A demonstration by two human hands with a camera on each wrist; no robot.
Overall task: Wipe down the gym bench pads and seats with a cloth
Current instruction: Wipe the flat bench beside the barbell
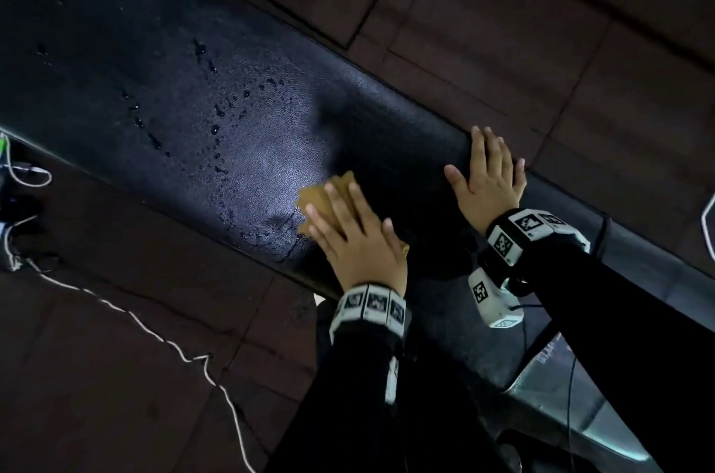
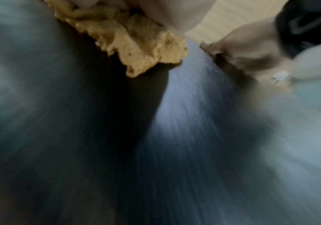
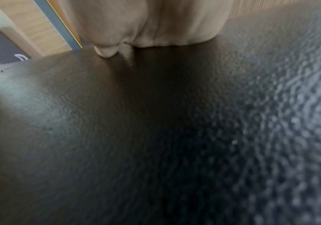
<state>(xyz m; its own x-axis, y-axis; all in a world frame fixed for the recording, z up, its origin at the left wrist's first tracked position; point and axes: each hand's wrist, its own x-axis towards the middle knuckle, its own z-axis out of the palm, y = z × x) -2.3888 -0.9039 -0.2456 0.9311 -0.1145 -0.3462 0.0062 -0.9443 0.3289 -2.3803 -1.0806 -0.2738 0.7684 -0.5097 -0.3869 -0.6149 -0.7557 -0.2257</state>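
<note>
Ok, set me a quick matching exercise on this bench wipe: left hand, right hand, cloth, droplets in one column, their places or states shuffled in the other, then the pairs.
Things:
1. left hand
2. right hand
3. cloth
4. droplets

States:
A. flat on the bare bench pad, by its far edge
B. scattered on the pad beyond the cloth
C. yellow, under a palm
D. pressing the cloth down with straight fingers

Pairs: 1-D, 2-A, 3-C, 4-B

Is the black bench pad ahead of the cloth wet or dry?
Wet: droplets and streaks glisten on the bench pad beyond the yellow cloth pressed flat by the left hand.
</note>
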